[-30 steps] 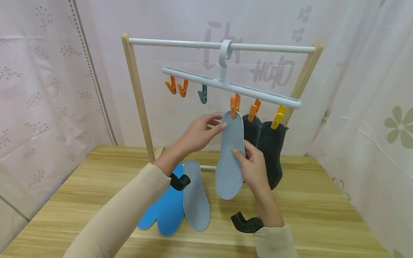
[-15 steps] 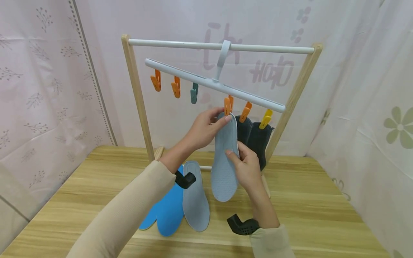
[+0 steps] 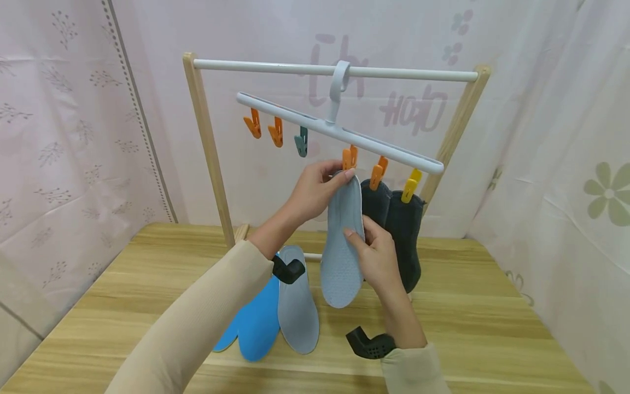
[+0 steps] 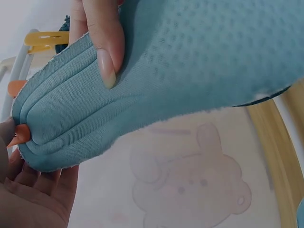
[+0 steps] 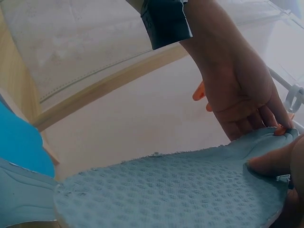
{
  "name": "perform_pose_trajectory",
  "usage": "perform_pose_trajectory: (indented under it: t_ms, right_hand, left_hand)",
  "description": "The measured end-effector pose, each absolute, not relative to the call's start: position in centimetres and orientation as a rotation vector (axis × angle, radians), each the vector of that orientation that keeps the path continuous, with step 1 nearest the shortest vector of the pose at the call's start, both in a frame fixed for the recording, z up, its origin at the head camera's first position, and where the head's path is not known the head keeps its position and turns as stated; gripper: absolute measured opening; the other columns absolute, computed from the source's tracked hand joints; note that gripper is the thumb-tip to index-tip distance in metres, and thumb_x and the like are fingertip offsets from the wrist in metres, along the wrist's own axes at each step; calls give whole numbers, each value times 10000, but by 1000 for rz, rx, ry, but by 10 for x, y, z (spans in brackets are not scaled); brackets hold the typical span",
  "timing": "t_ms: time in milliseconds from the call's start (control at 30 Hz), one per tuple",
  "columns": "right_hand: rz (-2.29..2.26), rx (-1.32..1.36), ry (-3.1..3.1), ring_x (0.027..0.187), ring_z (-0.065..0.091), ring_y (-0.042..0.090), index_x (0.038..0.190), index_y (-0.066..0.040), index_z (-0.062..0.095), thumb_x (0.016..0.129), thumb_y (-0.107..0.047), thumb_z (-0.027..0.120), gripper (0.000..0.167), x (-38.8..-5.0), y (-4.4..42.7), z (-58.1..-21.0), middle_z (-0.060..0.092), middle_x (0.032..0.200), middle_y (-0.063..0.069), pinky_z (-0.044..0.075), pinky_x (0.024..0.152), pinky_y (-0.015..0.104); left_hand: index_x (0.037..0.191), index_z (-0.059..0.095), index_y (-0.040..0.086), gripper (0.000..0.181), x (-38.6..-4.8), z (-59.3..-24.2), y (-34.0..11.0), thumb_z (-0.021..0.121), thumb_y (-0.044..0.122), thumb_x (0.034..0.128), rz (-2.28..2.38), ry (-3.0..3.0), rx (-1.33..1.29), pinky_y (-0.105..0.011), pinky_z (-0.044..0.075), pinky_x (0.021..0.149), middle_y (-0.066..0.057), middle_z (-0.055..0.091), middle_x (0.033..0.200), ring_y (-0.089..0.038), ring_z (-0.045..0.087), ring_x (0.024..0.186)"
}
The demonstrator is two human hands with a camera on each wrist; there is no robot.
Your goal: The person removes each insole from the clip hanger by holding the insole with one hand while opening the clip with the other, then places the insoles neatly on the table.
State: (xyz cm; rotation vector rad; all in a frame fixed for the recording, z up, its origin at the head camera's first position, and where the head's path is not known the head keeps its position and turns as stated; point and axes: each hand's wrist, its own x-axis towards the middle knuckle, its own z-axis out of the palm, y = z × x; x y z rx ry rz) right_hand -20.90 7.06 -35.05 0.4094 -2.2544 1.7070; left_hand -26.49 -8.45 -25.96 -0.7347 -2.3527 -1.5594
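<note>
From the head view, the white hanger (image 3: 384, 146) hooks over a rod (image 3: 270, 67) and dips toward one end, likely from the weight there. Just below the hanger's middle is the grey insole (image 3: 342, 262), upright, its narrow end up at an orange clip (image 3: 347, 158). The left hand (image 3: 312, 189) pinches that end, presumably to line it up with the clip, while the right hand (image 3: 381, 254) grips the side farther below the hanger — thumb in front, fingers behind — probably to bear the weight and steady it. Under the hanger's lower end, two dark fabric pieces (image 3: 406, 235) hang from another orange clip (image 3: 377, 176) and a yellow clip (image 3: 409, 189); under its raised half, two more orange clips (image 3: 275, 134) and a green clip (image 3: 301, 143) hold nothing. Below that half, blue insoles (image 3: 258, 323) and a second grey insole (image 3: 298, 306) lie on the table (image 3: 472, 328), seemingly set within reach.

From the left wrist, the clip laps over the rim nearest the hanger, so it seems to have some bite; whether the left hand also presses the clip, I cannot tell.

From the right wrist, the right thumb lies across the face, away from the hanger — perhaps leaving the clip room.
</note>
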Motion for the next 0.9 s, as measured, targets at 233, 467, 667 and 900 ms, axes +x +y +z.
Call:
perform_pose_trajectory:
  t_ms: [233, 467, 667, 900]
  right_hand:
    - [1713, 414, -2246, 994, 744, 302, 1365, -106, 617, 1022, -169, 606, 349, -209, 70, -351, 737, 1178, 177, 586, 765, 237]
    - [1711, 414, -2247, 1003, 741, 310, 1369, -91, 616, 1020, -159, 608, 355, -210, 70, -351, 734, 1178, 197, 579, 773, 233]
    - [1705, 413, -2255, 1036, 733, 297, 1366, -103, 619, 1018, -173, 613, 355, -210, 72, -352, 728, 1212, 167, 579, 794, 251]
    - [1686, 408, -2265, 1040, 736, 292, 1358, -116, 628, 1018, -187, 617, 348, -211, 75, -352, 735, 1204, 154, 584, 803, 260]
  left_hand:
    - [1273, 662, 58, 341, -264, -258, -83, 593, 292, 1035, -1597, -2356, -697, -384, 592, 950, -92, 710, 1135, -202, 688, 981]
    - [1257, 668, 56, 342, -262, -256, -81, 605, 301, 1027, -1615, -2377, -660, -371, 582, 953, -90, 707, 1118, -190, 664, 960]
    - [1251, 673, 58, 344, -262, -255, -80, 609, 308, 1024, -1610, -2391, -649, -380, 573, 970, -83, 709, 1116, -186, 652, 964]
    - [1237, 683, 53, 340, -261, -254, -80, 603, 307, 1027, -1600, -2390, -647, -369, 574, 944, -77, 710, 1080, -176, 634, 943]
